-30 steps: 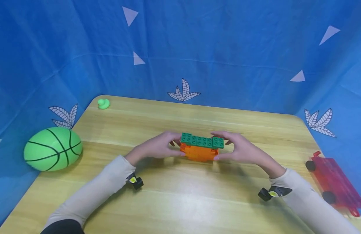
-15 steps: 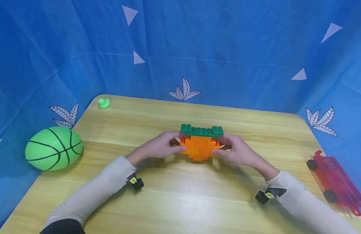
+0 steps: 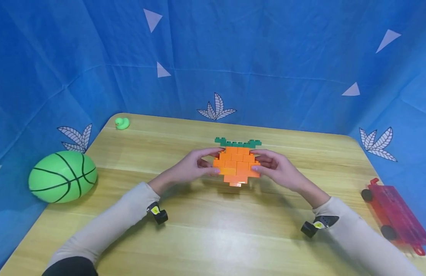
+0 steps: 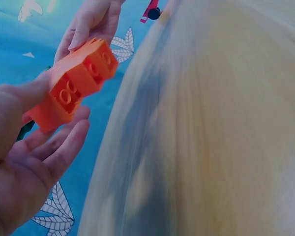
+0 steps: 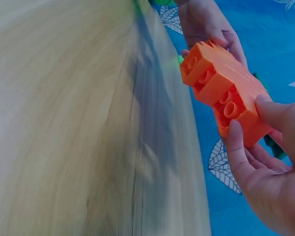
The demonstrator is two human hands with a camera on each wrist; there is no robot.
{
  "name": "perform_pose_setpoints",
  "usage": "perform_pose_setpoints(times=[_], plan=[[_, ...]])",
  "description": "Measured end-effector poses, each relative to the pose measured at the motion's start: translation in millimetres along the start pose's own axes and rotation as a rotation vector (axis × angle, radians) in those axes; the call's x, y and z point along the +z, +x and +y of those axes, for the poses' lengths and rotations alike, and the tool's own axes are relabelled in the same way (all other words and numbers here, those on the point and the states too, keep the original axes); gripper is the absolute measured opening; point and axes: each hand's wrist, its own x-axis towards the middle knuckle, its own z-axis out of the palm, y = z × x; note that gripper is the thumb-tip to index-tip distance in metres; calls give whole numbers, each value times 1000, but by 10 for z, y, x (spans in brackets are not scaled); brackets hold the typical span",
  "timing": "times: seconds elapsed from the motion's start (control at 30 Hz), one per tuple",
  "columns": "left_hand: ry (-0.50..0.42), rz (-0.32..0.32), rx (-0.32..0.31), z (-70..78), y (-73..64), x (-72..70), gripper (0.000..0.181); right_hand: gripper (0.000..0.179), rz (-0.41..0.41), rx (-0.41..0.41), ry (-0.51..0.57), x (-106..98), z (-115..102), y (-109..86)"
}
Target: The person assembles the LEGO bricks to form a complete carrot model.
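Observation:
Both hands hold a carrot-shaped model of toy building bricks, with stepped orange bricks and a row of green bricks along its top. My left hand grips its left side, thumb on the front face and fingers behind. On the opposite side my right hand pinches it the same way. The model is raised off the table, its flat front facing me and its narrow end pointing down. Hollow brick undersides show in the left wrist view, and likewise the orange underside in the right wrist view.
A green ball with black lines sits at the table's left edge. A small green rubber duck stands at the back left corner. At the right edge lies a translucent red toy cart with black wheels. Blue cloth surrounds the wooden table.
The hands have tilted the brick model upright, so its orange front now shows fully and the green top has swung up and away. Ball, duck and cart have stayed put.

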Motion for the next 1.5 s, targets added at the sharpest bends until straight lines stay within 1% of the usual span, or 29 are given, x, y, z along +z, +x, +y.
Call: perform_pose_setpoints(times=[0.07, 0.13, 0.23, 0.33, 0.37, 0.4, 0.47, 0.53, 0.6, 0.67, 0.73, 0.87, 1.1, 1.27, 1.5], plan=[[-3, -27, -11, -21, 11, -12, 81, 55, -17, 30, 8, -15, 11, 20], [17, -34, -12, -41, 31, -17, 87, 60, -24, 56, 9, -25, 28, 35], [97, -18, -13, -62, 62, -7, 85, 73, -44, 89, 42, -18, 40, 41], [159, 2, -41, -71, 90, 7, 81, 85, -59, 81, 55, 11, 39, 41], [175, 7, -52, -68, 96, 10, 81, 85, -63, 61, 40, 24, 37, 45], [192, 14, -60, -69, 106, 11, 80, 84, -59, 34, -2, 35, 34, 53], [233, 23, -68, -66, 126, 7, 79, 79, -33, -21, -115, 56, 32, 76], [273, 24, -68, -67, 155, -1, 78, 75, -1, -58, -231, 70, 40, 103], [309, 16, -70, -77, 190, -10, 77, 73, 19, -61, -319, 73, 64, 129], [333, -1, -85, -92, 226, -17, 77, 74, 10, -39, -362, 74, 102, 157], [355, -20, -104, -112, 260, -21, 75, 74, -15, -14, -382, 71, 141, 190], [405, -47, -139, -145, 303, -23, 74, 72, -75, 5, -420, 66, 174, 265], [474, -77, -152, -152, 333, -18, 75, 70, -147, 12, -448, 41, 185, 339], [526, -96, -142, -175, 341, -14, 74, 70, -162, 8, -465, 42, 203, 359], [550, -117, -139, -211, 351, -11, 73, 70, -175, -14, -529, 39, 237, 371]])
